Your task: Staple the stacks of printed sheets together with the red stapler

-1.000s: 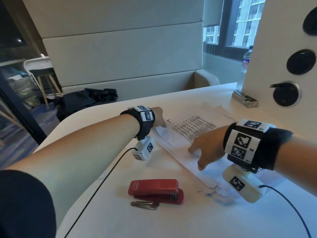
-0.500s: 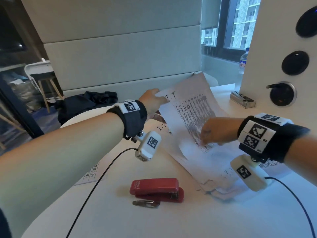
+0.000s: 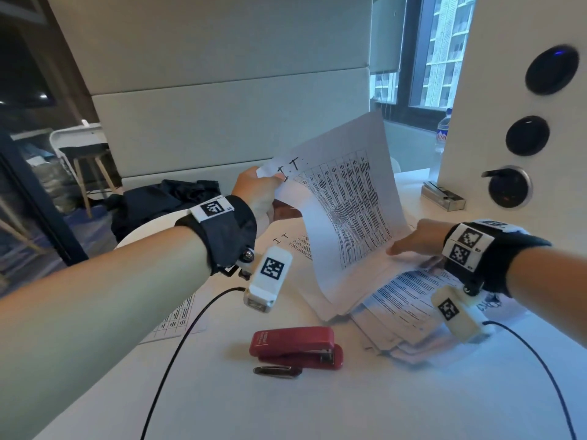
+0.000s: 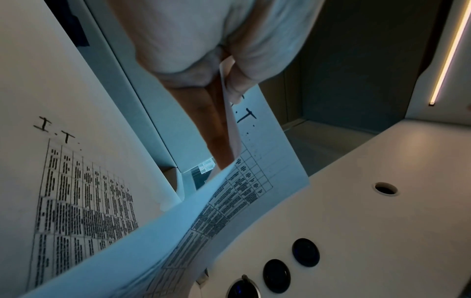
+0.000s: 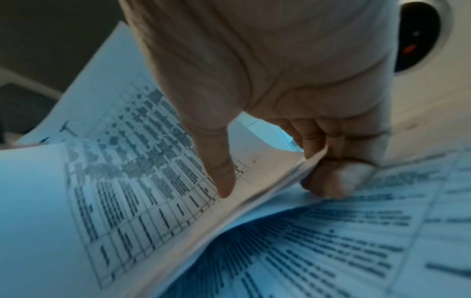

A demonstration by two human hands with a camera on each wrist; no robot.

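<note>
My left hand (image 3: 268, 184) pinches the top corner of a thin stack of printed sheets (image 3: 346, 198) marked "I.T." and holds it raised off the table. In the left wrist view the left hand (image 4: 229, 88) has thumb and fingers closed on that corner. My right hand (image 3: 409, 244) grips the stack's lower edge; the right wrist view shows the right hand (image 5: 277, 181) with its thumb on top and fingers curled beneath. More printed sheets (image 3: 409, 309) lie fanned on the table underneath. The red stapler (image 3: 295, 346) lies shut near the table's front, untouched.
A metal clip (image 3: 276, 371) lies just in front of the stapler. One loose sheet (image 3: 178, 319) lies under my left forearm. A small metal box (image 3: 443, 195) and a white panel with black dials (image 3: 527, 138) stand at the right. Wrist cables (image 3: 178, 354) trail across the table.
Both hands lay on the flat pile a second ago. Since then the left hand has lifted the "I.T." stack's corner up and back, and the right hand has taken hold of its lower edge.
</note>
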